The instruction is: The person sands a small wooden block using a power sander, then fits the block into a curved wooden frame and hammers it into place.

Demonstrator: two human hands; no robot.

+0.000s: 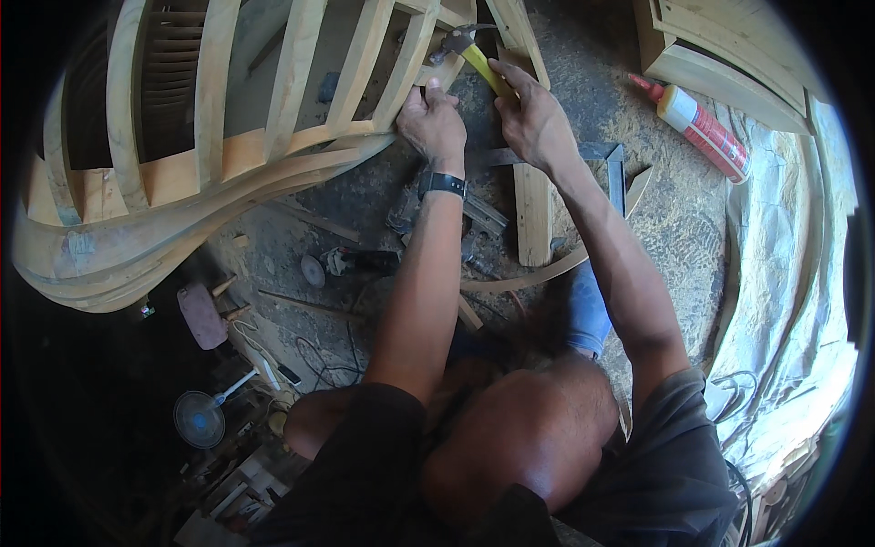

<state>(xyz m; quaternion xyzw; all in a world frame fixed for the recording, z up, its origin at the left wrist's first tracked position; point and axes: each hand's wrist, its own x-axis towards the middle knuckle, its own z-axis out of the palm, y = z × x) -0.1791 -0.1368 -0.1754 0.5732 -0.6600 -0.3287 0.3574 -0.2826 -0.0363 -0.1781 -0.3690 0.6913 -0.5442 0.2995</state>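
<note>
A claw hammer with a yellow handle is gripped in my right hand, its dark metal head just beyond my left hand. Curled closed, my left hand rests against the end of a slatted wooden frame, thumb uppermost. Whatever its fingers pinch, if anything, is hidden. Pale upright slats rise from the frame's curved lower rail, which sweeps away to the left. A dark watch is on my left wrist.
A red and white glue bottle lies on the dusty floor at right, beside a wooden drawer-like piece. An angle grinder, a metal square, a wood block and loose strips lie below my hands. A small fan stands at lower left.
</note>
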